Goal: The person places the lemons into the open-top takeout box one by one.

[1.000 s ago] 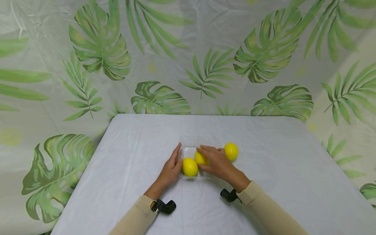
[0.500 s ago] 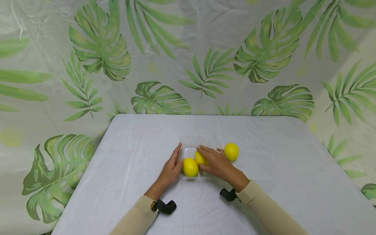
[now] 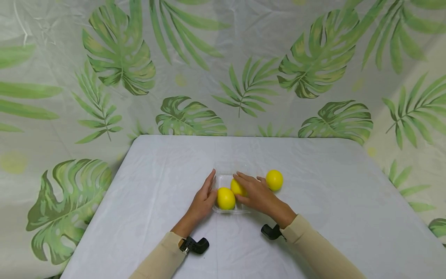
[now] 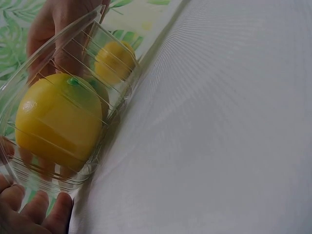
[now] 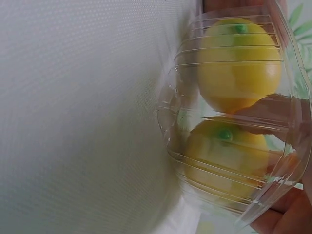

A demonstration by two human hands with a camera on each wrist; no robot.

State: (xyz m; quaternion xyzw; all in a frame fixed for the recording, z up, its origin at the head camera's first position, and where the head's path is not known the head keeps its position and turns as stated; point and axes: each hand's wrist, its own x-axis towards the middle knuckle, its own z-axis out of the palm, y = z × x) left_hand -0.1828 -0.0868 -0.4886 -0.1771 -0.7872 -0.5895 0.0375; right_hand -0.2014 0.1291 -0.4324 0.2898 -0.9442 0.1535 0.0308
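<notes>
In the head view, a clear plastic container (image 3: 226, 179) stands on the table with two yellow lemons inside. My left hand (image 3: 202, 201) holds its left wall, the fingers along the outside and the thumb at the rim. The front lemon (image 3: 226, 198) sits in the near left corner, beside that thumb. My right hand (image 3: 259, 193) grips the second lemon (image 3: 238, 187), fingers over it and thumb in front; it partly covers this lemon. A third lemon (image 3: 274, 180) lies outside, just right of my right hand. The right wrist view shows both inside lemons through the ribbed wall.
The table (image 3: 331, 201) has a white cloth. Behind it hangs a leaf-patterned backdrop (image 3: 244, 46). A black wrist camera sits on each wrist, the left one (image 3: 196, 245) and the right one (image 3: 270, 231) both close above the cloth.
Almost nothing differs. Over the last second my right hand's fingers shift very slightly on the second lemon; the container and the lemons stay practically where they were.
</notes>
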